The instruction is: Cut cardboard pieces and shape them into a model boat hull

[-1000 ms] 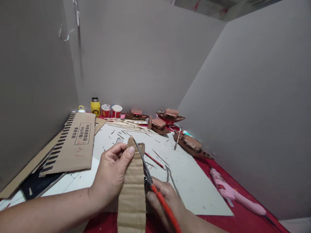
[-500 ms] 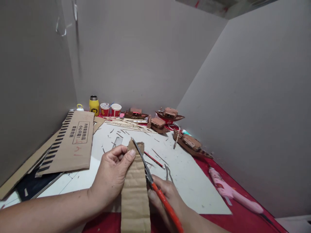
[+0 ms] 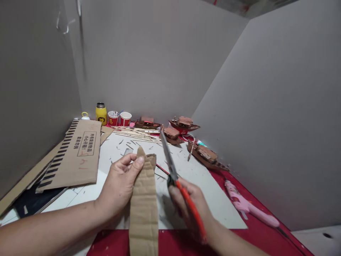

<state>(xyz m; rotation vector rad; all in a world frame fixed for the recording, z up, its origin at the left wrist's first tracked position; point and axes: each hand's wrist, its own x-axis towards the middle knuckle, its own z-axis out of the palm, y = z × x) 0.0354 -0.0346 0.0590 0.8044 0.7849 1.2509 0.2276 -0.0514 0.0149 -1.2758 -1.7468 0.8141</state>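
My left hand (image 3: pixel 119 177) pinches a long brown cardboard strip (image 3: pixel 144 209) near its upper end, thumb on top. The strip's top narrows to a point, and a darker bit of cardboard (image 3: pixel 151 161) shows just behind it. In my right hand (image 3: pixel 194 202) is a pair of red-handled scissors (image 3: pixel 170 161), tilted up and apart from the strip, blades looking closed. Some of my right fingers are hidden behind the handles. A red pencil (image 3: pixel 161 168) lies on the white board beyond the strip.
Several brown model boats (image 3: pixel 204 154) stand at the back and right. A pink glue gun (image 3: pixel 250 208) lies on the red cloth. Printed cardboard (image 3: pixel 77 156) rests at left. Thin sticks (image 3: pixel 138 134), paper cups (image 3: pixel 125 118) and a yellow bottle (image 3: pixel 101 114) are behind; scraps dot the white board (image 3: pixel 213 206).
The scissors have come away from the strip's right edge, up and to the right. The strip's upper end now shows a pointed shape, and the view has shifted slightly.
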